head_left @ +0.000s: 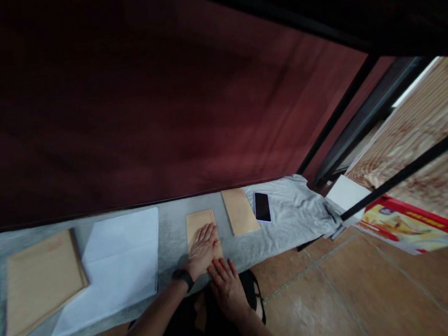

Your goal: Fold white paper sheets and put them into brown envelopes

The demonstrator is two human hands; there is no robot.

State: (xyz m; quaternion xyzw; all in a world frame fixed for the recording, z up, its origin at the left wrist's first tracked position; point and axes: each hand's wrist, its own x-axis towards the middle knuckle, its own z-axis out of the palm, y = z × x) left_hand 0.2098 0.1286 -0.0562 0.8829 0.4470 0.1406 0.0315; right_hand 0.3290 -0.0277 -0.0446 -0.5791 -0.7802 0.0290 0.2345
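Note:
A small brown paper envelope [199,220] lies on the grey cloth in front of me. My left hand [203,247], with a dark band on its wrist, rests flat across the envelope, fingers stretched out. At the envelope's near end is my right hand [227,285], its fingers spread and their tips at the edge. Just to the right lies another brown envelope [240,212], and beside it a phone [262,207] with a dark screen. White paper sheets [117,255] lie to the left, partly under a stack of large brown envelopes [41,280].
Grey cloth [289,199] covers the long narrow surface. A dark red panel [164,115] stands behind it. Black metal bars [340,110] rise at the right. A red and yellow printed box [413,224] is by the tiled floor [318,306].

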